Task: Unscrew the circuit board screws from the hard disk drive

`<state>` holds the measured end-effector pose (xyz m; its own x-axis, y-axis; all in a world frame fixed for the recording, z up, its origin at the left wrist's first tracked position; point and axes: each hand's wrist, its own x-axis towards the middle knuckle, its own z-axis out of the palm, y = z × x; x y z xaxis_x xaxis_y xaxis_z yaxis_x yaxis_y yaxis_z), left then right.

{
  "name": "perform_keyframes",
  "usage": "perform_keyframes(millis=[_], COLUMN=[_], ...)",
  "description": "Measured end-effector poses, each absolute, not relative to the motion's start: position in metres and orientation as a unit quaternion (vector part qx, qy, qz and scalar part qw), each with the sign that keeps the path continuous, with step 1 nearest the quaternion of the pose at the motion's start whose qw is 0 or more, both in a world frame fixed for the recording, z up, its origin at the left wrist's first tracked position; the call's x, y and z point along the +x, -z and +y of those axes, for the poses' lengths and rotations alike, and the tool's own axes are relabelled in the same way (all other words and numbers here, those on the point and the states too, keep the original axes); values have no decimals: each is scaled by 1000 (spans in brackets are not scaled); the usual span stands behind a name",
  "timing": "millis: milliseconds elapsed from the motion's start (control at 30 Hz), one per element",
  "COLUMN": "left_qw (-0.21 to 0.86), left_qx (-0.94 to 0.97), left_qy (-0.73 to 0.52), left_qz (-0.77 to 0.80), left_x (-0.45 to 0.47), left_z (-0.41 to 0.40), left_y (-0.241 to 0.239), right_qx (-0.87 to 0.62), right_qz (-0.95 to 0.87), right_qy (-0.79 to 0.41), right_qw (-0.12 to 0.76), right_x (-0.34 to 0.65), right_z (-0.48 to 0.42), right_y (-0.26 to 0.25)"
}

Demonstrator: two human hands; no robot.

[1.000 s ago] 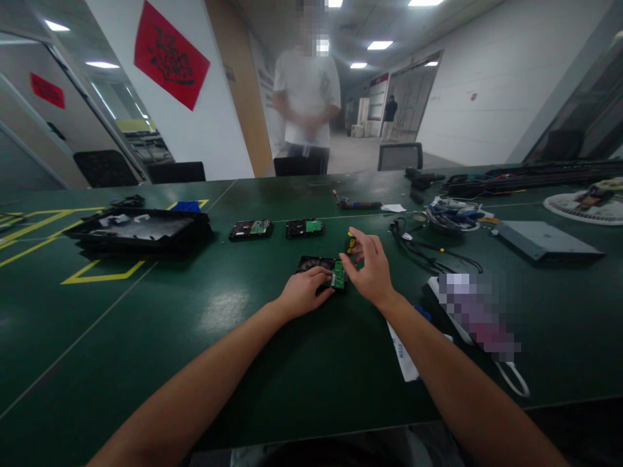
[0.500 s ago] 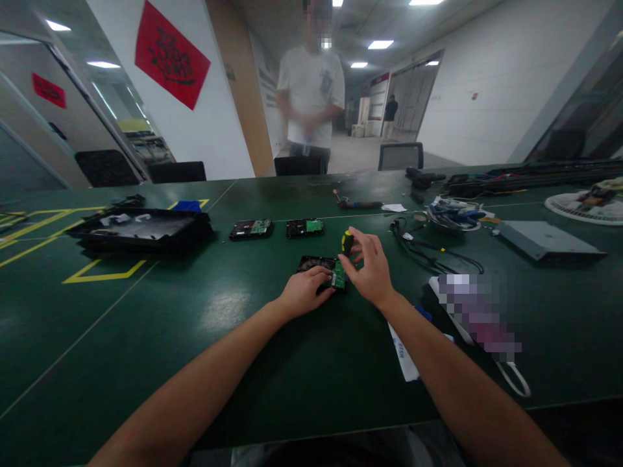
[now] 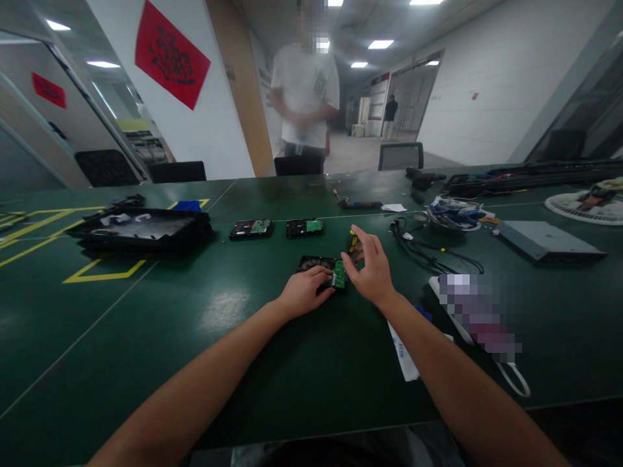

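The right hand (image 3: 370, 266) has just shifted its pinch on a yellow-and-black handle (image 3: 353, 242), probably a screwdriver's; that looks like a turn between the fingers, so work at the drive seems under way. Whether the tool's tip touches the board cannot be told. The hard drive (image 3: 315, 261) lies flat on the tabletop (image 3: 102, 344), its green circuit board (image 3: 339, 275) partly covered by the left hand (image 3: 305, 293), which rests on it, steadying it. Compared with 0.5 s ago, the handle sits farther right and shows less; the left hand and drive match. Across the tabletop, 1 standing person (image 3: 306, 91) leans slightly leftward.
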<state>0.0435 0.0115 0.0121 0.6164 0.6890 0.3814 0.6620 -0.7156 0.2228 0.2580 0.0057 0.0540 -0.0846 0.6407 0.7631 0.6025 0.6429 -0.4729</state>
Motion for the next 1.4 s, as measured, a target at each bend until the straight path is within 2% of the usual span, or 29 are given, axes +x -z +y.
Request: perform_keyframes(millis=[1400], left_qw=[35], left_qx=[899], left_qy=[-224], left_qz=[375], left_x=[42], left_z=[11], left_y=[-13], right_qx=[-426], right_qz=[-726], right_qy=[-10], right_qw=[540], right_x=[258], right_z=[9], right_y=[-51])
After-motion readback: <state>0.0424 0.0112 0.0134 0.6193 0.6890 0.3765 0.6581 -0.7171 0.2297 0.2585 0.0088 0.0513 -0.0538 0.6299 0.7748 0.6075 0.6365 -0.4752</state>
